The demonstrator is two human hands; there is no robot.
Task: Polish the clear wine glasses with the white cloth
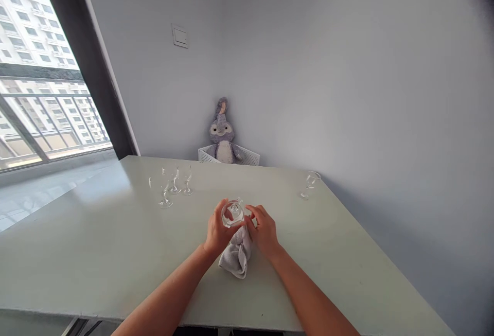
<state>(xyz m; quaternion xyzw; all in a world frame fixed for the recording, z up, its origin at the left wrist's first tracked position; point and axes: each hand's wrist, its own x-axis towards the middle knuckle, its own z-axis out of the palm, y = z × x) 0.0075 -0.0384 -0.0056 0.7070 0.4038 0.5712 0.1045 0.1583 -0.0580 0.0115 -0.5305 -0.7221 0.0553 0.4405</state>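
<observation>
The wide, pale glossy surface [96, 253] carries everything. At its near middle, the left grip [218, 231] and right grip [264, 231] are curled closed from either side on a small clear glass [232, 213]. A crumpled grey cloth [237, 253] trails below it onto the surface. A cluster of clear stemmed glasses [173, 184] stands well apart, far left.
</observation>
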